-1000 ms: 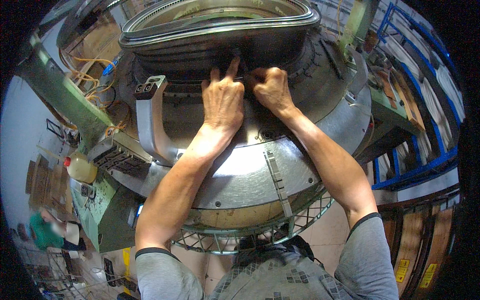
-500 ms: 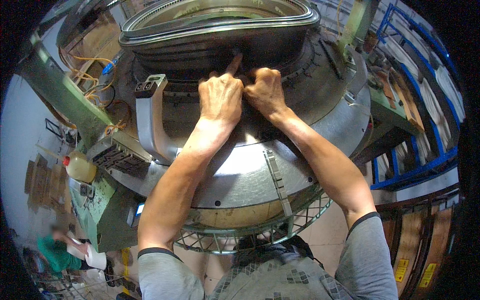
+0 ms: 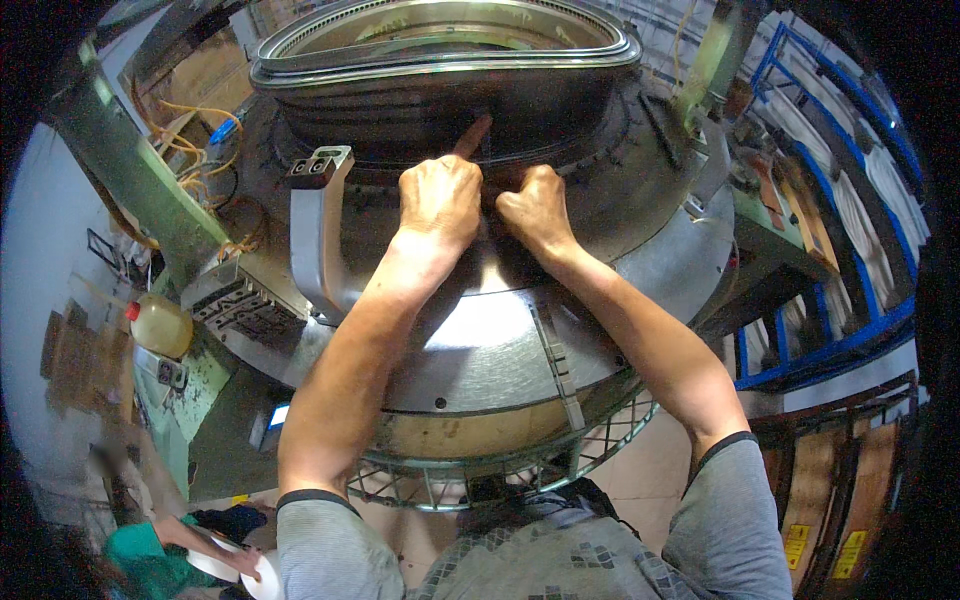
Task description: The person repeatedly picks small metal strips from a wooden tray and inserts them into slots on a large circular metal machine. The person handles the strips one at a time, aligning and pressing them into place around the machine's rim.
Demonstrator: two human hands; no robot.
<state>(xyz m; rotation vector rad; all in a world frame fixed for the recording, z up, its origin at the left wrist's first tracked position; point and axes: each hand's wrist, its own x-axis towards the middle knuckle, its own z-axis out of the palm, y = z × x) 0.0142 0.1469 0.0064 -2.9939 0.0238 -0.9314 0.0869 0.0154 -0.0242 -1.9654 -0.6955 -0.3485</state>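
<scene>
My left hand [image 3: 440,200] is at the near side of a large round machine, its back toward me. One finger reaches forward against the dark cylindrical wall [image 3: 400,118], while the others curl under, their tips hidden. Just to its right, my right hand [image 3: 535,207] is closed in a fist, thumb side toward the left hand, with a small gap between them. What either hand grips, if anything, is hidden beneath the knuckles. Both hands are over the dark inner ring, just beyond the shiny metal ring plate [image 3: 480,345].
A grey metal bracket [image 3: 318,235] rises left of my left forearm. Green frame posts [image 3: 145,185] flank the machine. A jug of yellowish liquid [image 3: 162,325] stands at left, a blue rack [image 3: 860,300] at right. Lower left, a person in green [image 3: 140,555] handles white rolls.
My right hand has drawn slightly back and away from my left, widening the gap. The left hand's finger still reaches to the wall. The person at lower left has moved nearer.
</scene>
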